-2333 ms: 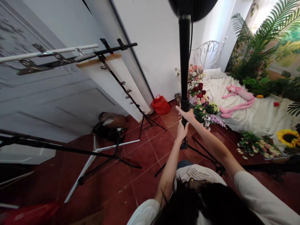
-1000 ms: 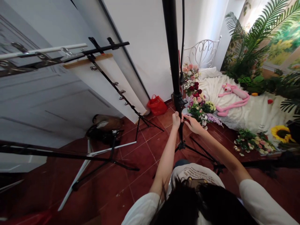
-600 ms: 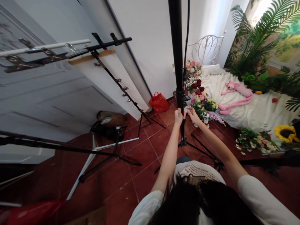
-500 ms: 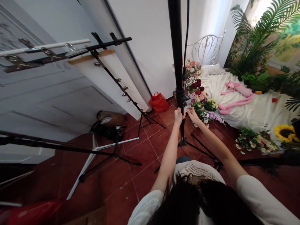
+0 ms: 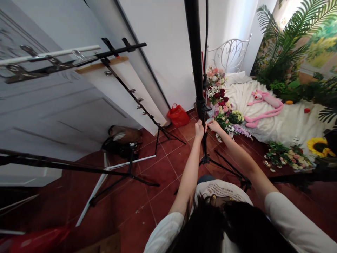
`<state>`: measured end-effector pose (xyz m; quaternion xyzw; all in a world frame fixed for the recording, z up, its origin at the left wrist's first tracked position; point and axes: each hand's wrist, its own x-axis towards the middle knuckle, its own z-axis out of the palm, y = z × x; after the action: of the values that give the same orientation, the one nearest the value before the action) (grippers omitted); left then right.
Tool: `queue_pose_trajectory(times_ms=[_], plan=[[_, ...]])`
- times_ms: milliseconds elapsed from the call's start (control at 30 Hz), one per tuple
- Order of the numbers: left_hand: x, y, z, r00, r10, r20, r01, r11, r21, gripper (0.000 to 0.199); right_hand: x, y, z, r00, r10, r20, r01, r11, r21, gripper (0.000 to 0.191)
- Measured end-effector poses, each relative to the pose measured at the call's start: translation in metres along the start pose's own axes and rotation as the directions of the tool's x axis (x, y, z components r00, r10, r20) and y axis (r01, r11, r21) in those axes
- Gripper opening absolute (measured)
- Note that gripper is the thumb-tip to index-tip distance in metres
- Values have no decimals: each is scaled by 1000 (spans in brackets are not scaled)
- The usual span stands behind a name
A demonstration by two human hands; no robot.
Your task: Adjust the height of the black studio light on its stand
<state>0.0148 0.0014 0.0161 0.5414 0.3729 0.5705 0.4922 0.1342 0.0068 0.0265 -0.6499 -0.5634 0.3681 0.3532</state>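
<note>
Black light-stand pole [image 5: 195, 59] | gripped under clamp collar [image 5: 202, 105] by left hand [image 5: 199, 129], fingers closed around it; | right hand [image 5: 214, 126] adjacent, fingers narrow, hold unclear; | frame centre

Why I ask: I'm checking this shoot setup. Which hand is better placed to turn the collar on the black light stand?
Probably the left hand: it wraps the black light stand pole just below the collar. The right hand reaches in from the side, further off.
</note>
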Motion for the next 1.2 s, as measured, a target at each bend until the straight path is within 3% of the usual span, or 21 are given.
queue_pose_trajectory(times_ms=[67, 167, 300, 467, 533, 700, 767, 833, 1033, 1200], plan=[[0, -1, 0, 1000, 11, 6, -11, 1000, -10, 95, -12, 8, 3, 996, 61, 70, -75, 973, 218, 22], [0, -1, -1, 1000, 25, 12, -24, 1000, -16, 94, -31, 20, 9, 980, 61, 190, -151, 849, 506, 33], [-1, -1, 0, 1000, 3, 11, -3, 1000, 1, 94, -45, 28, 19, 974, 21, 224, -147, 811, 567, 53], [-2, 1, 1, 1000, 20, -5, -20, 1000, 6, 95, -45, 31, 36, 979, 29, 202, -147, 787, 599, 65], [-2, 1, 1, 1000, 14, -12, -14, 1000, 16, 95, -42, 32, 43, 982, 46, 185, -162, 710, 685, 64], [-1, 0, 2, 1000, -5, -11, 5, 1000, 25, 95, -32, 24, 54, 980, 131, 153, -194, 415, 889, 52], [0, 0, 2, 1000, -15, -18, 15, 999, 28, 95, -28, 17, 55, 978, 176, 109, -167, 356, 920, 45], [0, 0, 1, 1000, -9, -12, 9, 999, 31, 95, -25, 11, 54, 970, 237, 54, -137, 353, 925, 41], [-1, 3, 0, 1000, -17, -9, 18, 999, 45, 94, -25, 3, 47, 913, 407, -29, -184, 473, 862, 43], [-3, -1, 2, 995, -30, -94, 36, 998, 61, 91, -33, 8, 41, 907, 419, -27, -226, 541, 810, 35]])
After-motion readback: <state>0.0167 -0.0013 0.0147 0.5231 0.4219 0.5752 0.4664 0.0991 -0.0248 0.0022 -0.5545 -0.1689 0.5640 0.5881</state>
